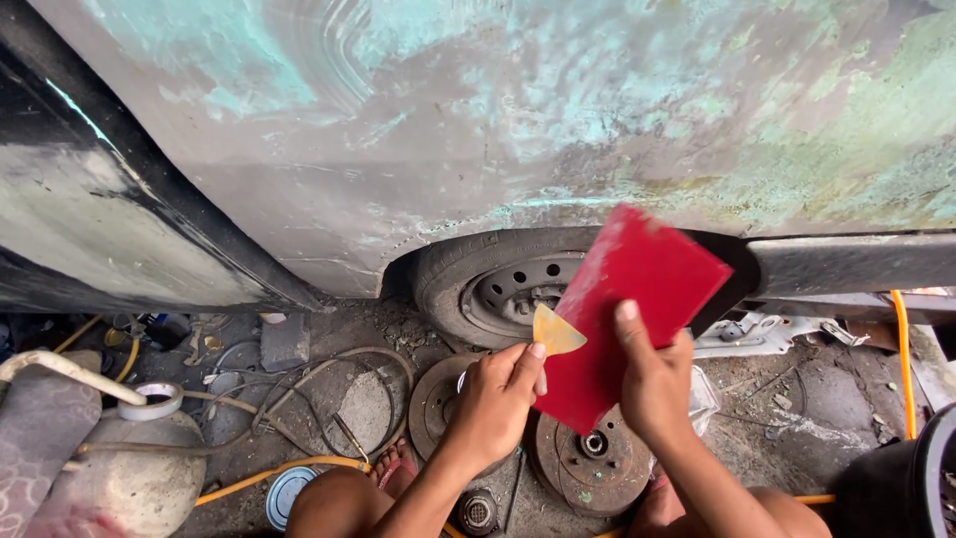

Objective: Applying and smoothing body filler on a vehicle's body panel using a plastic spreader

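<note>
Right hand [652,384] clamps the red board [622,309] by its lower edge, left hand [498,399] pinches the yellow scraper [556,334] against its face below the sanded car panel [478,130]; best kept flat, blade angled low.

Left hand [495,403]: raised before the chest, fingers curled, thumb and forefinger pinched, pointing to 1 o'clock.
Right hand [652,384]: raised just beside it, fingers wrapped, thumb extended toward 12 o'clock.
Forearms: bare, rising from 6 o'clock, converging.
</note>
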